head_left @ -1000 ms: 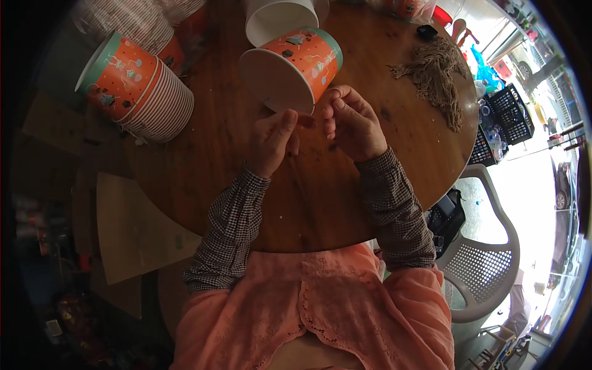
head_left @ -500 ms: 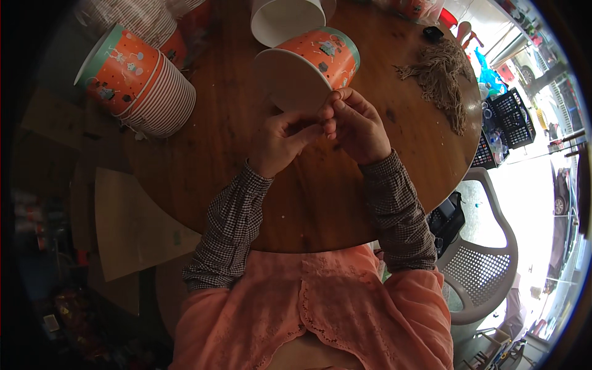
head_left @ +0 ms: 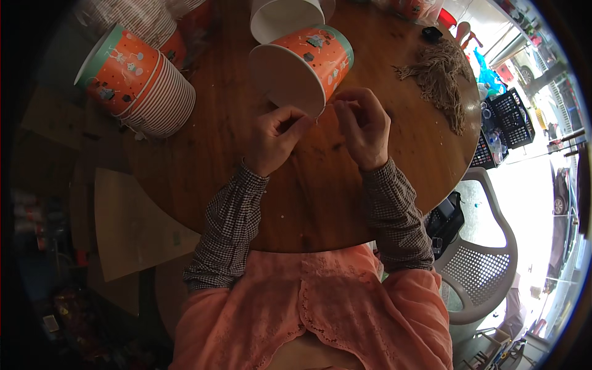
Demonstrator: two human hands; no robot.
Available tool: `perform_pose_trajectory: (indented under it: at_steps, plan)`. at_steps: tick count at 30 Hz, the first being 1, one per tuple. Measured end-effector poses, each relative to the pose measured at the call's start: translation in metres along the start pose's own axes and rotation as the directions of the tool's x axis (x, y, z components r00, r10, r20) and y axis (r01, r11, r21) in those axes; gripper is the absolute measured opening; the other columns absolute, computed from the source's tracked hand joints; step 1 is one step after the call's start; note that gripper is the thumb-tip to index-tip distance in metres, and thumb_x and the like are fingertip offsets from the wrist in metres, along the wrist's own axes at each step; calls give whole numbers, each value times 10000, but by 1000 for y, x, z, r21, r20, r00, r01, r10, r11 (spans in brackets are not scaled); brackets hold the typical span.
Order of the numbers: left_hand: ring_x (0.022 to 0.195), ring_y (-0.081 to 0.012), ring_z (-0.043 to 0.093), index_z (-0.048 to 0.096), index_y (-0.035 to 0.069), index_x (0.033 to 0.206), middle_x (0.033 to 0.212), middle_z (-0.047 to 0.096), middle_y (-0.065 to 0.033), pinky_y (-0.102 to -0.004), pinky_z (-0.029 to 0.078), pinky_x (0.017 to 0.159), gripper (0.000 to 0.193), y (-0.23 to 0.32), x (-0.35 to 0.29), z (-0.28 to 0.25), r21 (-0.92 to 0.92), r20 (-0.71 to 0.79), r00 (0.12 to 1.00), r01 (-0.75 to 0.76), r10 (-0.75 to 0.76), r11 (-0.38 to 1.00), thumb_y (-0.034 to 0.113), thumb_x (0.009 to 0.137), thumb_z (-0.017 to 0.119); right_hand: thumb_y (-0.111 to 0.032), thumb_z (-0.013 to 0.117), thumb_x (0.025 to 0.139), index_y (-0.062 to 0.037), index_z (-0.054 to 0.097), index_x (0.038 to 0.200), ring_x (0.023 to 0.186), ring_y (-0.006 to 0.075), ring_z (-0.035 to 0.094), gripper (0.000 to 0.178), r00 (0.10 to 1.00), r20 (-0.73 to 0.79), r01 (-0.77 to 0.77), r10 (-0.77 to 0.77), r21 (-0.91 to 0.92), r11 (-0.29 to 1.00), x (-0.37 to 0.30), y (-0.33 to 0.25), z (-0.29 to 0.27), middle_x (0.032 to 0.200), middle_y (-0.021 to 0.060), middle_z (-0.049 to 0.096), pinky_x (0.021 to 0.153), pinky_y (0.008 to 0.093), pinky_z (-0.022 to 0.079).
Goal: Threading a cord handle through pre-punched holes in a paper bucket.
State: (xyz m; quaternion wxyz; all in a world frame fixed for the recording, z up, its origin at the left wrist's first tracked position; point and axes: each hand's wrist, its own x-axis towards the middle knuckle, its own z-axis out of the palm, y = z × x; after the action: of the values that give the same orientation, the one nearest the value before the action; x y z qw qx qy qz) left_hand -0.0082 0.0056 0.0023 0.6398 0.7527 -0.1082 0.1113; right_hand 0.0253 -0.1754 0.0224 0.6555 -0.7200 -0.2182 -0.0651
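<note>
An orange paper bucket (head_left: 331, 54) with a green band and cartoon figures lies tipped on its side, its white mouth facing me. At the near edge of its rim, a thin pale string (head_left: 318, 117) shows between my hands. My left hand (head_left: 275, 137) is closed in a pinch just below the mouth, thumb against the fingers. My right hand (head_left: 364, 126) is pinched too, right of the rim, with the strand running toward its fingertips. What lies inside each pinch is mostly hidden by the fingers.
A nested stack of paper buckets (head_left: 161, 92) leans at the left of the round wooden table (head_left: 308, 203). Beyond stands a white bucket (head_left: 287, 21). A bundle of beige strings (head_left: 439, 77) and a small black object (head_left: 431, 34) lie right. A grey chair (head_left: 487, 265) is beside the table.
My hands, together at the rim before, have drawn apart, the left going left and the right going right. The bucket has shifted slightly left and up.
</note>
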Motion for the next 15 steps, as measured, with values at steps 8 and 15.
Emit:
perform_pose_trajectory:
  at_steps: [8, 15]
  plan:
    - [631, -29, 510, 650, 9, 882, 715, 607, 19, -198, 411, 552, 163, 10, 1, -4, 136, -59, 991, -113, 122, 984, 170, 912, 656, -120, 648, 900, 29, 590, 971, 568, 64, 564, 175, 940, 301, -227, 161, 198, 954, -1, 3, 13, 754, 36, 634, 501, 217, 472]
    - [556, -58, 451, 630, 22, 782, 632, 513, 12, -214, 348, 512, 456, 15, 3, -11, -75, -118, 989, 84, -93, 994, 395, 993, 474, -97, 654, 890, 24, 619, 917, 636, 36, 558, 129, 947, 240, -261, 216, 178, 949, 2, 3, 4, 734, 6, 619, 555, 203, 464]
